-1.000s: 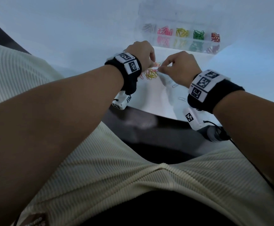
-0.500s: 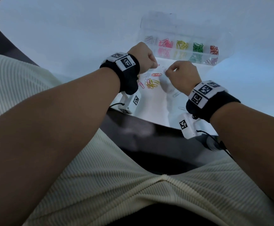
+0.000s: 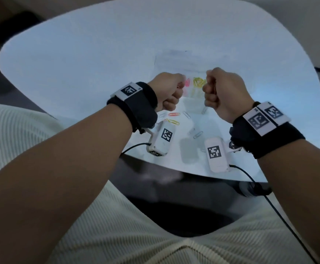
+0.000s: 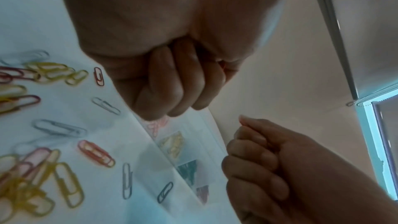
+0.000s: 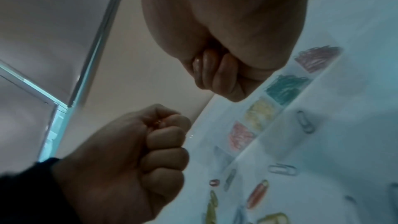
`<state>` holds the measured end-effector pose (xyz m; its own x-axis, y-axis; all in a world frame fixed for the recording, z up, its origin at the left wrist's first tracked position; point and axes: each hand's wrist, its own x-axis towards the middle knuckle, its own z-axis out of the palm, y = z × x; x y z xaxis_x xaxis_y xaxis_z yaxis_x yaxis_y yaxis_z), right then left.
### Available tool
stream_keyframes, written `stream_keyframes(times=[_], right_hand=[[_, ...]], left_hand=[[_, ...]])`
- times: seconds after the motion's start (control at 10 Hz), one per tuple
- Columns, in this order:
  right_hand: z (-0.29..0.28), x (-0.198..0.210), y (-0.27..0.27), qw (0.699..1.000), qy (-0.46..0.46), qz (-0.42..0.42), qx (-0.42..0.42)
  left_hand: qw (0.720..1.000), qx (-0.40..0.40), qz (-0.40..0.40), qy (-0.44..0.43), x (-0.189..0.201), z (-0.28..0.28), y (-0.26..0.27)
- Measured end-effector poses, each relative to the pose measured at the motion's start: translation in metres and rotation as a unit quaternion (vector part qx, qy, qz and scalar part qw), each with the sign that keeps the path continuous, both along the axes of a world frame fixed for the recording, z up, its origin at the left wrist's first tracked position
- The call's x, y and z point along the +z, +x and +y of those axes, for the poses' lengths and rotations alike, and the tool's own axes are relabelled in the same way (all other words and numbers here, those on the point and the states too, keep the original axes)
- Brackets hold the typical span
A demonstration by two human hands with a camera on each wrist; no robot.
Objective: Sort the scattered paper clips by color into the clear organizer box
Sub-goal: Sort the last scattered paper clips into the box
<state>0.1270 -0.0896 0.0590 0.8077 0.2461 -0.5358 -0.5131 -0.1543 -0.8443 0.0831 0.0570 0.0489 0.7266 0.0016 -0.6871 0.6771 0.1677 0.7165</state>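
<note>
My left hand (image 3: 174, 92) is a raised fist in front of the clear organizer box (image 3: 166, 60). A red paper clip (image 5: 158, 122) glints between its thumb and forefinger. My right hand (image 3: 210, 90) is also a fist, level with the left and a hand's width to its right. Its fingers (image 5: 215, 76) are curled tight and no clip shows in it. The box compartments hold pink clips (image 5: 239, 135), yellow clips (image 5: 260, 111), green clips (image 5: 286, 88) and dark red clips (image 5: 316, 57). Loose clips lie below the hands: a red one (image 3: 174, 114), a yellow one (image 3: 172, 121) and silver ones (image 3: 198, 134).
A heap of yellow and pink clips (image 4: 43, 176) lies on the white table (image 3: 79, 73) near its front edge (image 3: 174, 168). The box's open clear lid (image 3: 193, 56) lies behind the compartments. A black cable (image 3: 260, 197) hangs from my right wrist over my lap.
Both hands have risen off the loose clips and moved forward toward the box, each closed into a fist. More loose clips now show beneath them.
</note>
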Motion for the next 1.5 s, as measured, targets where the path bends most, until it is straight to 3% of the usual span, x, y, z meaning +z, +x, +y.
stream_keyframes(times=[0.1, 0.3, 0.4, 0.6, 0.8, 0.9, 1.0, 1.1, 1.3, 1.5], right_hand=[[0.007, 0.006, 0.001, 1.000, 0.010, 0.014, -0.020], [0.022, 0.007, 0.004, 0.999, -0.019, 0.015, -0.033], [0.032, 0.007, 0.009, 0.998, -0.031, 0.018, -0.048], [0.050, -0.003, 0.007, 0.999, -0.039, 0.007, 0.011], [0.037, -0.010, 0.008, 0.999, 0.026, -0.007, -0.020], [0.020, -0.008, 0.009, 0.999, -0.008, -0.047, -0.004], [0.001, -0.010, 0.009, 0.989, -0.100, -0.093, 0.057], [-0.012, -0.009, 0.008, 0.960, -0.199, -0.148, 0.127], [-0.028, -0.036, 0.010, 0.807, -0.413, -0.263, 0.329], [-0.035, -0.062, 0.011, 0.749, -0.454, -0.307, 0.372]], left_hand=[[0.999, 0.034, -0.005, -0.023, -0.002, 0.006, 0.003], [0.997, 0.059, 0.002, 0.055, 0.005, 0.016, 0.012], [0.993, 0.038, 0.017, 0.109, 0.012, 0.017, 0.019], [0.982, -0.023, 0.049, 0.182, 0.019, 0.017, 0.031], [0.973, -0.007, -0.025, 0.227, 0.019, 0.010, 0.042], [0.959, -0.037, -0.056, 0.276, 0.014, 0.010, 0.052], [0.918, -0.112, -0.102, 0.367, 0.016, 0.004, 0.047], [0.861, -0.147, -0.192, 0.448, 0.021, -0.008, 0.036], [0.778, -0.354, -0.183, 0.487, -0.013, -0.038, 0.012], [0.712, -0.439, -0.166, 0.522, -0.052, -0.042, 0.007]])
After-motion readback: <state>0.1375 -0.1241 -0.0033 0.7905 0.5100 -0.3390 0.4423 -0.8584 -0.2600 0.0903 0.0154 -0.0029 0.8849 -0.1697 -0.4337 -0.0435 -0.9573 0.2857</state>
